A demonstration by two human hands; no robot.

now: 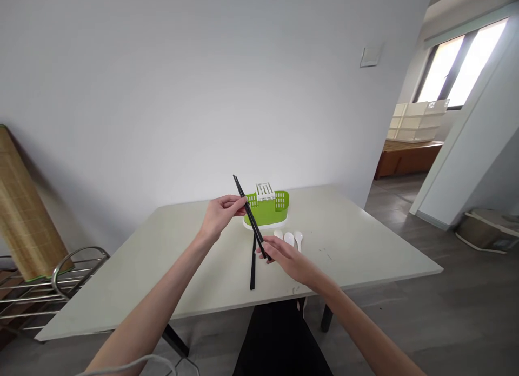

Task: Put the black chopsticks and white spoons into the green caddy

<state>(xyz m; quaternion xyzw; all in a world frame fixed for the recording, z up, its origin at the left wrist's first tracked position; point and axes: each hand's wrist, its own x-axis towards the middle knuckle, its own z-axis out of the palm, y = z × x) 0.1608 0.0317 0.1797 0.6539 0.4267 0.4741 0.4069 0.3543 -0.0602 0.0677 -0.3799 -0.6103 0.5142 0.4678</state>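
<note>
Just beyond the chopsticks (252, 219), a green basket (267, 213) stands near white spoons (289, 238).

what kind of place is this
Probably a sparsely furnished room in a home: a plain table against the wall holds a green basket and white spoons, and a window shows through an opening at the right.

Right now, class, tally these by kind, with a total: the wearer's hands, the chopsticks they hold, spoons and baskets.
Hands: 2 (left hand, right hand)
Held black chopsticks: 2
White spoons: 3
Green basket: 1
Total: 8
</note>
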